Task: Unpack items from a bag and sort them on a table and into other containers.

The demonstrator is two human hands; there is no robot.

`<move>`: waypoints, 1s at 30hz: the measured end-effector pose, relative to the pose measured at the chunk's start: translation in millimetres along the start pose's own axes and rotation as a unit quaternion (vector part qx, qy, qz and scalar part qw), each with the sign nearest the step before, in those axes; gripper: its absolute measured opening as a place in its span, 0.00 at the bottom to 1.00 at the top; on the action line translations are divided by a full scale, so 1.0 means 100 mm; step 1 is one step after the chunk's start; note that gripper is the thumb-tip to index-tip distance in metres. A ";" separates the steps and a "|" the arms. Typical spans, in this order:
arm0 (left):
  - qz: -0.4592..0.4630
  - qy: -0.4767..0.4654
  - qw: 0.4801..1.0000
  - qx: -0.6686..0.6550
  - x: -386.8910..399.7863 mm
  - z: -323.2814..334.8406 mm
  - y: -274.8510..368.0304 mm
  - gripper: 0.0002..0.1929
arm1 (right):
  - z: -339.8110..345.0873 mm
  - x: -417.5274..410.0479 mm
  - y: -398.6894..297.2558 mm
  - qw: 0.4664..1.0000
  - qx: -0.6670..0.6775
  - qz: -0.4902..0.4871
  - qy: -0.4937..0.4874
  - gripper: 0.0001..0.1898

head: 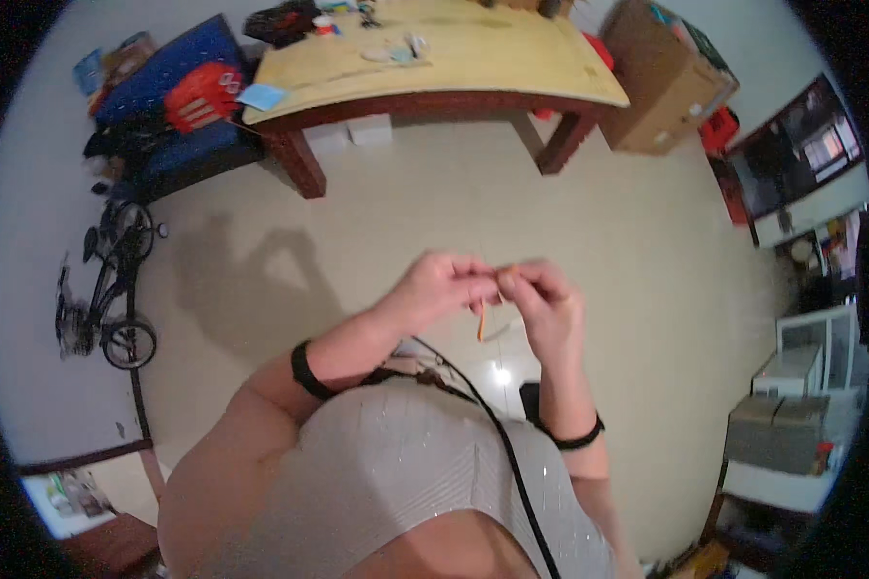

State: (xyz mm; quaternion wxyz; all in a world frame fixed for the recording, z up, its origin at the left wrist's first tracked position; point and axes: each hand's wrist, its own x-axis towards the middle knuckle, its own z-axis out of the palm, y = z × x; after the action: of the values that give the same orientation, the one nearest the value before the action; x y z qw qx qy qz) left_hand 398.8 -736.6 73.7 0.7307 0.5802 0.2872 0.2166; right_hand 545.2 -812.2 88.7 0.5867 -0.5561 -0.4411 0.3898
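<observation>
Fingertips meeting, my left hand (442, 286) and my right hand (550, 300) are raised in front of my torso over the tiled floor. Between them they pinch a thin orange strip (481, 326); whether it is cord or ribbon I cannot tell. One end hangs in a narrow loop or tail under the left fingers. A speck of orange also shows by the right thumb tip. My fingers hide the rest of the strip. Each wrist wears a black band, and a black cable (503, 434) runs down over my light top.
Ahead stands a wooden table (463, 72) with small items on it. Left of it are a blue sofa (188, 79) with a red bag (203, 98) and a bicycle (116, 289) by the wall. To the right are a large cardboard box (666, 87) and white storage units (818, 347).
</observation>
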 end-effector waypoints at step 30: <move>0.160 0.259 0.892 -0.333 2.78 -1.59 0.69 0.03 | -0.69 3.60 0.63 0.910 0.067 0.185 -0.364 0.08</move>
State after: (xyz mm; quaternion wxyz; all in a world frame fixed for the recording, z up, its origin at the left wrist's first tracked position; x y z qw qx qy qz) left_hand 499.1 -425.0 68.8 0.7362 0.2641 0.2809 0.5561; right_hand 723.7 -487.3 56.7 0.3385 -0.4069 -0.4861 0.6954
